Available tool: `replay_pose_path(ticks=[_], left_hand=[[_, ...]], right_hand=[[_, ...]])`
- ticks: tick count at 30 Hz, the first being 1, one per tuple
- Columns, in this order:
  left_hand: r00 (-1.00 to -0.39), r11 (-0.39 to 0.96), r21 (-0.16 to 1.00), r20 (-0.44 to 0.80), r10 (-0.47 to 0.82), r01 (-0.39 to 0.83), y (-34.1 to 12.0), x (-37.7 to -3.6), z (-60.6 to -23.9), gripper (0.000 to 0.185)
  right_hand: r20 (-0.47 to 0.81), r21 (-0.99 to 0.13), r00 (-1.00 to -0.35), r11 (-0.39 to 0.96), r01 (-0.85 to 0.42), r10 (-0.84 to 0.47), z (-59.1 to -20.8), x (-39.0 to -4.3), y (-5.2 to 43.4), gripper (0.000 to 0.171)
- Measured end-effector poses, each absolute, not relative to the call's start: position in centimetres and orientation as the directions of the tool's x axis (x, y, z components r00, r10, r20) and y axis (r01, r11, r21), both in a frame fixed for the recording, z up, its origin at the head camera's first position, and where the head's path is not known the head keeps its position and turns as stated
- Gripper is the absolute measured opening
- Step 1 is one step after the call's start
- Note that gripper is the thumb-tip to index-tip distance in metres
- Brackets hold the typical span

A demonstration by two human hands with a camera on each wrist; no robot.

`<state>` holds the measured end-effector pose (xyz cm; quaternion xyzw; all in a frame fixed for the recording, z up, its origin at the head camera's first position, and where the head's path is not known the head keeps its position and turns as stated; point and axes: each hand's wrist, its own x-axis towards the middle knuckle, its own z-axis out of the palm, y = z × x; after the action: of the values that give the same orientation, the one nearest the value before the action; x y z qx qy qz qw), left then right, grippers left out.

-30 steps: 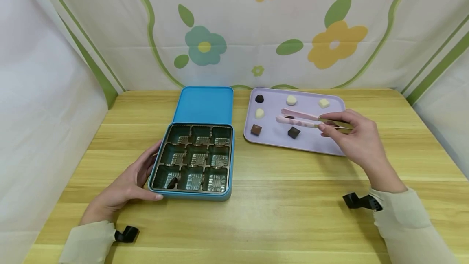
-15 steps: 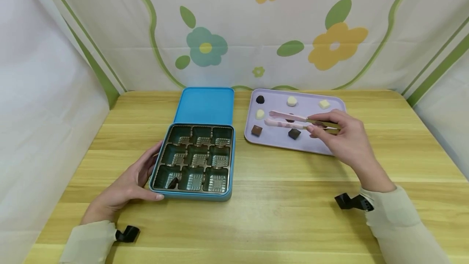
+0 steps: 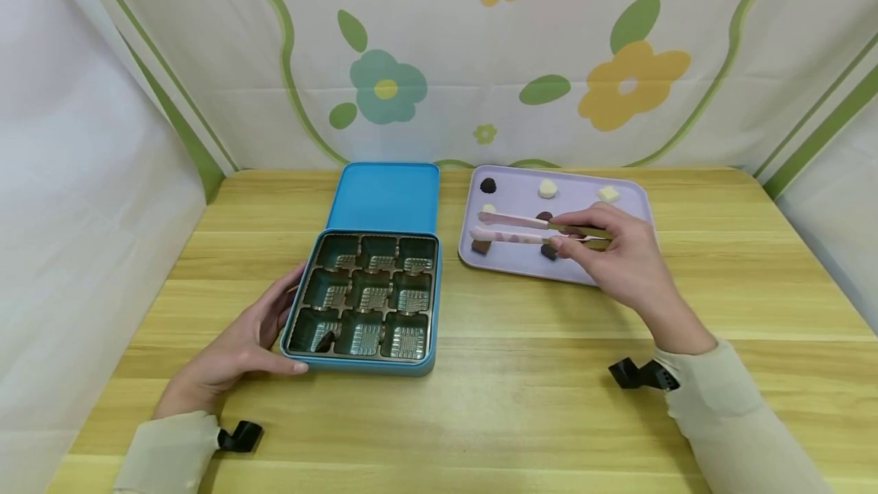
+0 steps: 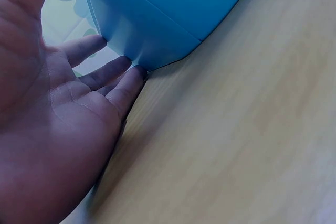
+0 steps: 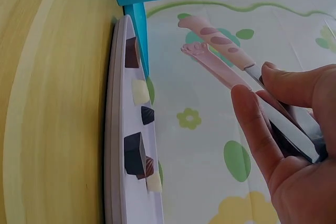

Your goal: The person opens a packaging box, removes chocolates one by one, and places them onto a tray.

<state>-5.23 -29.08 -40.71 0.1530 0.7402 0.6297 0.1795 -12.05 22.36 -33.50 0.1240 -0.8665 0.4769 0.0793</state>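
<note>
My left hand (image 3: 236, 353) rests at the front left corner of a blue tin (image 3: 428, 360), thumb along the front and fingertips against the left side. A dark chocolate (image 3: 325, 341) leans inside the tin's front left compartment; the other compartments look bare. Between thumb and fingers, my right hand (image 3: 627, 258) pinches small tongs (image 3: 511, 238) with pink paw-shaped tips. The tips stand apart with nothing between them, above the left part of a lilac tray (image 3: 511, 267). Chocolates lie on the tray, including a brown square (image 3: 481, 248) and a white piece (image 3: 488, 209), both partly hidden by the tongs.
Behind the tin lies its blue lid (image 3: 384, 193). Farther back on the tray sit a dark ridged chocolate (image 3: 488, 185), a white round one (image 3: 547, 188) and a white square one (image 3: 607, 194). A flowered cloth (image 3: 459, 44) hangs behind the wooden table (image 3: 521, 418).
My right hand has carried the tongs leftward over the tray, from its middle to its left part. The tips have stayed apart. My left hand and the tin have hardly moved.
</note>
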Motion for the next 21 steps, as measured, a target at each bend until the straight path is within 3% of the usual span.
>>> replay_pose_path(ticks=[13,21], left_hand=[[-0.888,0.163,0.987,-0.073,0.454,0.003,-29.1,-5.3,-40.7,0.135],[-0.887,0.163,0.987,-0.061,0.458,0.017,-29.0,-5.3,-40.8,0.135]], right_hand=[[0.273,-0.781,-0.950,0.542,-0.310,-0.150,-33.6,-12.0,22.2,0.023],[0.280,-0.829,-0.939,0.443,-0.341,-0.200,-33.3,-11.8,20.6,0.023]])
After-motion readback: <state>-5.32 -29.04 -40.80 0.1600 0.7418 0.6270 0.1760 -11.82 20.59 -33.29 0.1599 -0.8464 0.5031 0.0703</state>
